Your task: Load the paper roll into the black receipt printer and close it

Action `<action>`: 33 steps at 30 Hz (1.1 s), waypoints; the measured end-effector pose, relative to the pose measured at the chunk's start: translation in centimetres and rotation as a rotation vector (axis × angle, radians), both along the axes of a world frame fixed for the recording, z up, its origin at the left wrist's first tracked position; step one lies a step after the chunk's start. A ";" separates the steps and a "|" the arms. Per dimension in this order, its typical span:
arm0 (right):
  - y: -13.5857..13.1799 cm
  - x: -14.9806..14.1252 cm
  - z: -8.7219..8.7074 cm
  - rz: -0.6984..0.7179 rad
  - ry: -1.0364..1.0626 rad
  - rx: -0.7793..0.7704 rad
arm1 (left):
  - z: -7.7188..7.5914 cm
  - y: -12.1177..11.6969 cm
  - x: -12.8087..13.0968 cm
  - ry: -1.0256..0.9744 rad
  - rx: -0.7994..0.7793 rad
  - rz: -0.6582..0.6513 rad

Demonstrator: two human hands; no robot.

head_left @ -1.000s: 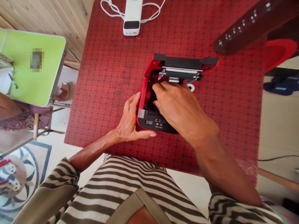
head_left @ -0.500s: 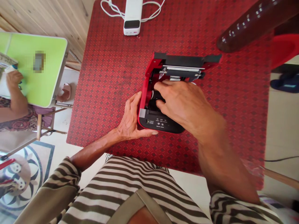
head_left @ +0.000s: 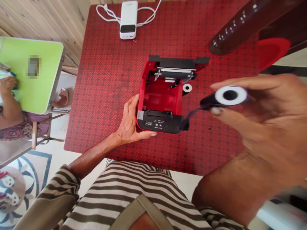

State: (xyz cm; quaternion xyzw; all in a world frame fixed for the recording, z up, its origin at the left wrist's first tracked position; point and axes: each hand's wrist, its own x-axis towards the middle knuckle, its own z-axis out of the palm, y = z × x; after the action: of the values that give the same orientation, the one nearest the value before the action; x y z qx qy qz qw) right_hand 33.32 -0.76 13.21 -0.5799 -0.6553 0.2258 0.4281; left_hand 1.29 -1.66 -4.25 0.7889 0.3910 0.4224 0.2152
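Observation:
A small red-and-black printer (head_left: 159, 123) sits on the table with its lid raised, its red inner bay exposed. My left hand (head_left: 129, 123) grips the printer's near left corner, fingers along the side and thumb on the front edge. Off to the right, my right hand (head_left: 263, 111) pinches a black ribbon roll (head_left: 219, 95) with a white, ring-shaped end, held in the air. A dark strip trails from this roll toward the printer's right front corner. A second roll with a white end (head_left: 187, 88) lies just right of the printer, partly hidden behind it.
The red patterned table (head_left: 107, 80) bears a white power bank (head_left: 128, 20) with a looped cable. A dark brown shiny cylinder (head_left: 230, 32) juts in at the upper right, near a red stool (head_left: 273, 52). Another person's hand (head_left: 8, 84) rests at a green table (head_left: 45, 92).
My right hand has come out of the printer's bay and moved right, carrying the ribbon roll. My left hand keeps its grip on the printer. The view has shifted slightly.

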 end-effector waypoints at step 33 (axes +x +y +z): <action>6.9 2.0 -11.7 -0.021 0.185 -0.297 | -0.2 0.1 -0.7 0.009 0.029 0.020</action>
State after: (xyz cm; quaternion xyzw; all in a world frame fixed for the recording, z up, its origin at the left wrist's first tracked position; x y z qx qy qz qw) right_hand 35.31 6.15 1.48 -0.6204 -0.5662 0.3681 0.3987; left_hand 0.63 -1.57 -4.40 0.7900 0.3936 0.4265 0.1977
